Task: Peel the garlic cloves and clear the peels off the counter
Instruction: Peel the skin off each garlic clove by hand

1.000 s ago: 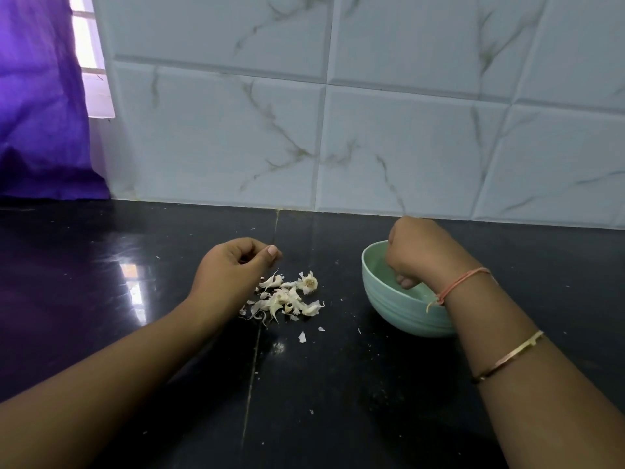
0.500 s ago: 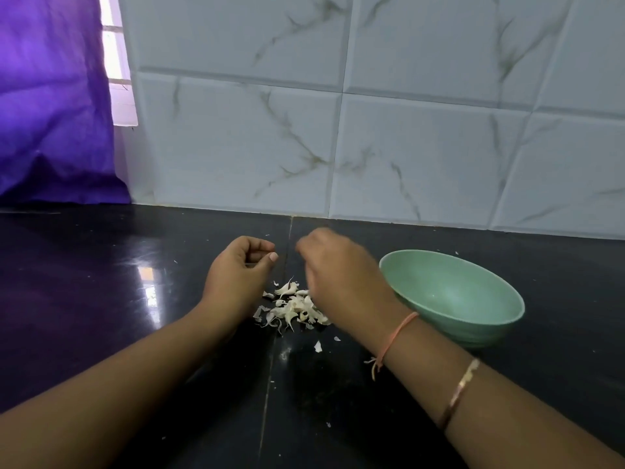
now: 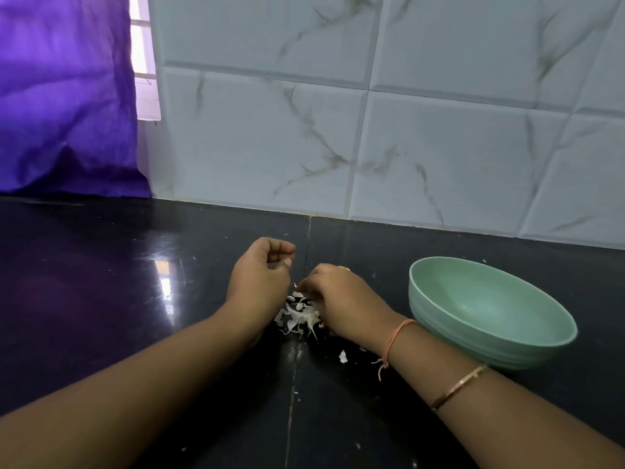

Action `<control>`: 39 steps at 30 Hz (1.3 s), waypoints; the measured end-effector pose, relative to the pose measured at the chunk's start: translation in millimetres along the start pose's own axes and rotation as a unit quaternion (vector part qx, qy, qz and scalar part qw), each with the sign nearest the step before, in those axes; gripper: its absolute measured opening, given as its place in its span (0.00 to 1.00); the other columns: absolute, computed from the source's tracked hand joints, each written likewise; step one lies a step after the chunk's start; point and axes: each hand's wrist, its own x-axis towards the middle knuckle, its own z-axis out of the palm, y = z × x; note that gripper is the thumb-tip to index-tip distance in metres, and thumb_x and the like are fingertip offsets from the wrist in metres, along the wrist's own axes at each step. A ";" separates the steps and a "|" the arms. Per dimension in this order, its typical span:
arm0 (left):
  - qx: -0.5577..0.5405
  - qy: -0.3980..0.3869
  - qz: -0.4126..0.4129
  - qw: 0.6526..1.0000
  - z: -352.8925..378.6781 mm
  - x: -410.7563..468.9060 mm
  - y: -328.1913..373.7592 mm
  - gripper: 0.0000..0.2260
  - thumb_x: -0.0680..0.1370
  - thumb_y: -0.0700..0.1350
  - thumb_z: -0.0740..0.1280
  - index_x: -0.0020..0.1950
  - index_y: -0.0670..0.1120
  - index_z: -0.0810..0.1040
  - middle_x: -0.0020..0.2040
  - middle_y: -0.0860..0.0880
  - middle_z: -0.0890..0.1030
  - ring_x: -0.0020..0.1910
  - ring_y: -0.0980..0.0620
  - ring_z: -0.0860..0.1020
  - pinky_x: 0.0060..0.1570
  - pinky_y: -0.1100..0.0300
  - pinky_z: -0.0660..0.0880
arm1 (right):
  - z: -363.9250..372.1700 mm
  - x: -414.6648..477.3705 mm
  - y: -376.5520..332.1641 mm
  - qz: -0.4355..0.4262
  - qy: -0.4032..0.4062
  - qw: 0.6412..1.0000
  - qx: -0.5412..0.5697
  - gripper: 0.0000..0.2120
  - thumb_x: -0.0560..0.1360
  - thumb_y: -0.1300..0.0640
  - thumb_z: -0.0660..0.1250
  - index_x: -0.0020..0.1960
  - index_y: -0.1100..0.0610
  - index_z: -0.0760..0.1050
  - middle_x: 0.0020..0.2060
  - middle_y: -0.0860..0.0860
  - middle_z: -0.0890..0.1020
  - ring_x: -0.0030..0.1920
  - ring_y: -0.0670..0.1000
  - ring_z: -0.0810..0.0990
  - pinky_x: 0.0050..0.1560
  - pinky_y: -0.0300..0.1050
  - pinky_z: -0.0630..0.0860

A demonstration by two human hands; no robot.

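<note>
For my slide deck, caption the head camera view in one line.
Right hand reaches into garlic peels on the black counter, beside a green bowl.

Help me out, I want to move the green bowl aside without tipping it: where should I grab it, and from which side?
Take the green bowl by its rim on the right, pinching thumb inside and fingers outside. The rim is thin, open and bare there, while the right hand and forearm crowd its left side beside the garlic peels. The sloped walls look harder to grip.
</note>
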 end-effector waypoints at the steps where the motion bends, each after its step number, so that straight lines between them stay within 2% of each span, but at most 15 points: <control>1: -0.002 -0.002 -0.002 1.000 0.3 0.2 -0.4 0.12 0.77 0.35 0.63 0.42 0.54 0.74 0.46 0.52 0.79 0.46 0.55 0.77 0.48 0.55 0.75 | -0.1 -0.7 0.2 0.005 0.010 1.000 0.009 0.16 0.77 0.65 0.58 0.60 0.56 0.77 0.54 0.54 0.75 0.57 0.56 0.73 0.55 0.50 0.73; 7: -0.007 -0.005 -0.001 1.000 -1.0 2.1 1.4 0.11 0.77 0.36 0.63 0.43 0.53 0.75 0.44 0.52 0.79 0.43 0.54 0.76 0.46 0.55 0.74 | -6.5 -10.2 -2.8 0.023 0.085 0.993 0.078 0.10 0.76 0.62 0.60 0.53 0.55 0.78 0.50 0.51 0.77 0.52 0.52 0.75 0.51 0.50 0.73; 10: -0.006 -0.011 -0.004 1.000 -1.8 1.4 2.5 0.11 0.77 0.37 0.64 0.43 0.53 0.75 0.44 0.52 0.79 0.43 0.53 0.76 0.45 0.56 0.74 | -9.6 -15.3 -3.3 0.054 0.130 0.982 0.129 0.08 0.74 0.63 0.64 0.48 0.54 0.79 0.45 0.48 0.77 0.46 0.48 0.76 0.48 0.45 0.73; 13: -0.002 -0.017 -0.005 1.000 -2.6 -0.3 4.2 0.11 0.77 0.37 0.64 0.43 0.53 0.75 0.45 0.51 0.79 0.43 0.53 0.76 0.44 0.55 0.74 | -10.5 -18.7 -1.2 0.086 0.137 0.974 0.157 0.07 0.73 0.64 0.66 0.46 0.54 0.79 0.44 0.49 0.78 0.43 0.48 0.77 0.47 0.42 0.74; 15: 0.001 -0.031 -0.010 0.999 -3.4 -0.7 5.2 0.08 0.77 0.39 0.65 0.43 0.52 0.76 0.42 0.51 0.78 0.40 0.53 0.75 0.44 0.53 0.75 | -10.7 -19.4 -0.6 0.095 0.147 0.966 0.188 0.08 0.72 0.66 0.66 0.45 0.55 0.79 0.43 0.50 0.80 0.42 0.48 0.79 0.47 0.42 0.75; 18: 0.021 -0.093 -0.033 0.995 -3.8 -4.6 8.5 0.02 0.76 0.45 0.67 0.43 0.50 0.78 0.37 0.52 0.77 0.37 0.52 0.75 0.44 0.51 0.76 | -13.3 -21.1 -2.1 0.100 0.175 0.950 0.238 0.11 0.71 0.69 0.64 0.46 0.55 0.79 0.43 0.50 0.81 0.43 0.48 0.81 0.47 0.43 0.78; 20: 0.050 -0.128 -0.032 0.990 -3.1 -8.8 11.1 0.02 0.74 0.47 0.69 0.43 0.49 0.80 0.35 0.52 0.78 0.36 0.53 0.76 0.45 0.51 0.77 | -15.6 -22.6 -3.6 0.093 0.190 0.944 0.254 0.11 0.71 0.69 0.65 0.46 0.55 0.79 0.42 0.50 0.81 0.43 0.48 0.81 0.46 0.45 0.79; 26: 0.111 -0.105 -0.014 0.988 -5.8 -7.1 14.9 0.03 0.76 0.43 0.68 0.42 0.49 0.79 0.37 0.47 0.80 0.35 0.51 0.77 0.45 0.50 0.79 | -14.3 -23.9 -4.5 0.085 0.193 0.942 0.259 0.13 0.71 0.70 0.64 0.50 0.56 0.79 0.44 0.50 0.80 0.45 0.47 0.79 0.49 0.45 0.78; 28: 0.081 -0.108 -0.026 0.991 -8.0 -5.8 16.1 0.04 0.75 0.44 0.68 0.42 0.47 0.80 0.38 0.46 0.82 0.35 0.52 0.77 0.42 0.54 0.79 | -14.5 -24.3 -4.2 0.083 0.199 0.939 0.268 0.14 0.71 0.70 0.65 0.51 0.56 0.78 0.44 0.50 0.80 0.45 0.48 0.80 0.50 0.45 0.78; 30: 0.030 -0.143 -0.056 0.988 -8.6 -7.5 18.4 0.06 0.72 0.46 0.71 0.42 0.44 0.81 0.37 0.46 0.82 0.33 0.55 0.77 0.36 0.61 0.77 | -15.7 -24.6 -4.4 0.073 0.214 0.933 0.281 0.14 0.71 0.70 0.66 0.52 0.56 0.78 0.44 0.51 0.80 0.45 0.49 0.80 0.49 0.45 0.79; 33: -0.030 -0.190 -0.097 0.976 -6.9 -10.8 20.0 0.07 0.69 0.42 0.74 0.45 0.41 0.82 0.34 0.47 0.82 0.30 0.58 0.77 0.31 0.68 0.74 | -17.4 -24.5 -5.9 0.062 0.237 0.926 0.287 0.13 0.71 0.69 0.66 0.52 0.57 0.78 0.44 0.51 0.79 0.44 0.48 0.80 0.46 0.40 0.78; 36: -0.098 -0.196 -0.128 0.967 -5.8 -11.6 23.3 0.06 0.69 0.36 0.72 0.45 0.39 0.81 0.36 0.45 0.83 0.32 0.57 0.79 0.31 0.69 0.75 | -19.7 -24.7 -7.5 0.054 0.254 0.914 0.312 0.14 0.71 0.70 0.66 0.52 0.57 0.78 0.46 0.53 0.79 0.45 0.48 0.80 0.46 0.38 0.78; 39: -0.161 -0.191 -0.130 0.959 -6.0 -11.8 27.8 0.06 0.70 0.34 0.70 0.46 0.38 0.81 0.37 0.46 0.84 0.33 0.58 0.80 0.33 0.70 0.76 | -22.5 -24.3 -9.0 0.071 0.268 0.890 0.362 0.16 0.72 0.70 0.64 0.50 0.50 0.76 0.46 0.51 0.80 0.45 0.46 0.81 0.48 0.39 0.78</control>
